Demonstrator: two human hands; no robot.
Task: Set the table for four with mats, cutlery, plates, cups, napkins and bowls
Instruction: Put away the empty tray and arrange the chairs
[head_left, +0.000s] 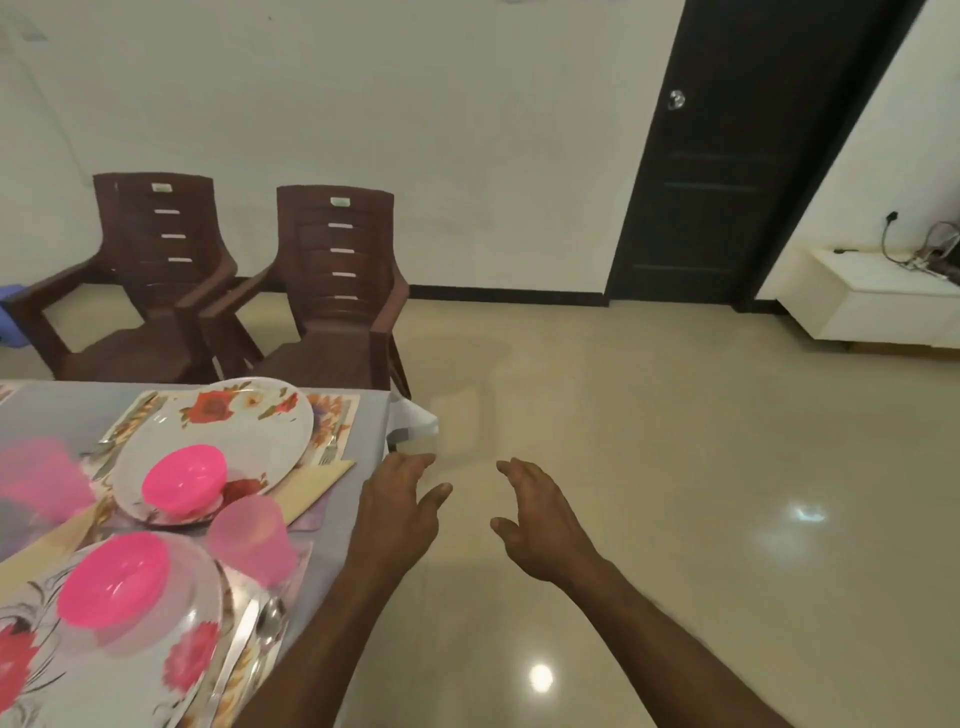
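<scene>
Both hands, left hand (400, 506) and right hand (540, 514), reach forward beside the table (358, 462), fingers loosely spread, holding nothing.

Two dark brown plastic armchairs (156, 275) (332, 291) stand side by side at the far left, backs toward a pale wall (415, 130). To the far right is a black door (727, 171) with a round silvery knob (676, 100). Further right, a low white cabinet (872, 306) carries tangled cables (930, 254). Glossy beige floor tiles (675, 493) reflect ceiling lights.
</scene>
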